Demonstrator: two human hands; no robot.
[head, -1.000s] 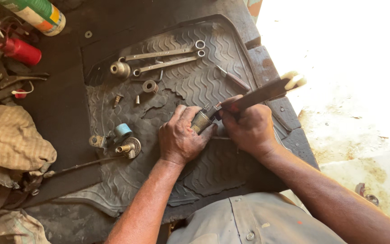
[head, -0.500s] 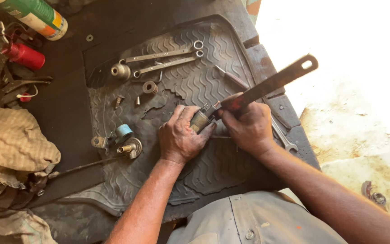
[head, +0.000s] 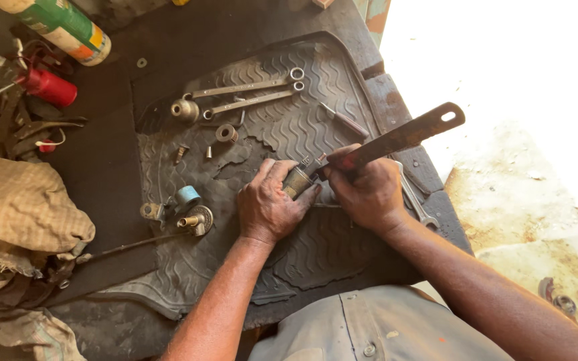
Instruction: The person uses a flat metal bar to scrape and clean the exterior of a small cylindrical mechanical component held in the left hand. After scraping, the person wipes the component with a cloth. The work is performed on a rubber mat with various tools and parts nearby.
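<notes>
My left hand (head: 267,204) presses a small brass cylindrical part (head: 297,180) down on the black rubber mat (head: 282,107). Its fingers wrap the part from the left. My right hand (head: 367,192) grips a rusty adjustable wrench (head: 396,140) near its jaw end, and the jaw sits at the right end of the brass part. The wrench handle points up and to the right, past the mat's edge. Both forearms come in from the bottom of the view.
Two ring spanners (head: 245,93), a round socket (head: 185,109), a screwdriver (head: 344,122), small nuts and bolts (head: 225,133) and a blue-capped valve fitting (head: 185,204) lie on the mat. A spanner (head: 415,200) lies right of my hand. Spray can (head: 68,30), red canister (head: 48,87), rags (head: 21,207) at left.
The wrench handle has swung downward and clockwise a little, from upper right toward right. Both hands stay on the brass part in the same spot; the view has shifted slightly.
</notes>
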